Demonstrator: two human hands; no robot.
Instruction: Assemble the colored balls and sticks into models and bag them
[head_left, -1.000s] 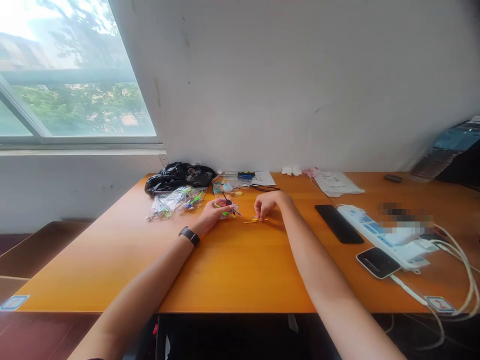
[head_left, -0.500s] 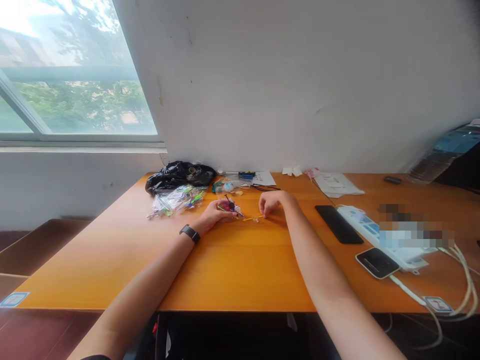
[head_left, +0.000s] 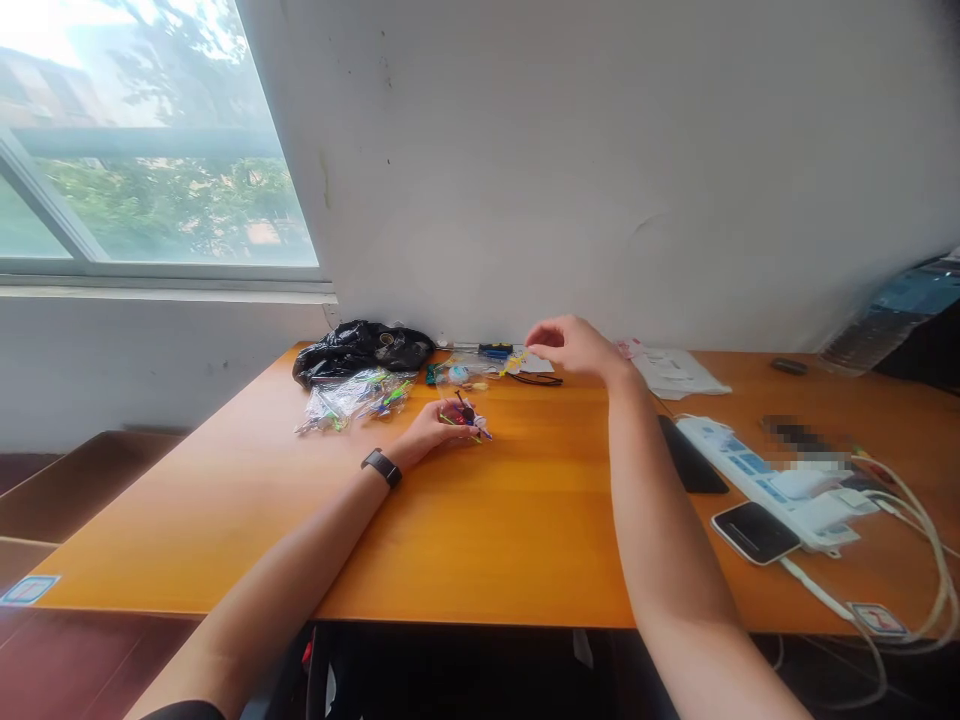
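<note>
Yellow shows at the fingertips of the right hand (head_left: 574,345): a small piece (head_left: 514,363), held in a narrow pinch above the far part of the surface (head_left: 480,540). Its exact shape is too small to make out. Behind and below it, from this view, are a sheet of paper (head_left: 538,366) and a dark strap (head_left: 536,380).

Nearer the person, the left hand (head_left: 433,430) rests low at the surface, its fingers closed around a cluster (head_left: 471,416) of small parts in black, red, white and blue; the fingers hide some of it. The two hands are well apart. On the left wrist sits a black watch (head_left: 382,467).

Left of the cluster lie clear packets (head_left: 352,402) with green and blue bits inside, just in front of a crumpled black bag (head_left: 360,355). Close to the wall are tools (head_left: 495,351), one with a dark handle, and a small pale round item (head_left: 457,374).

To the right, the right forearm partly covers a flat black slab (head_left: 697,465). Beside that runs a white power strip (head_left: 739,470) with plugs and cables, and next to it a white device (head_left: 756,532) with a black top.
</note>
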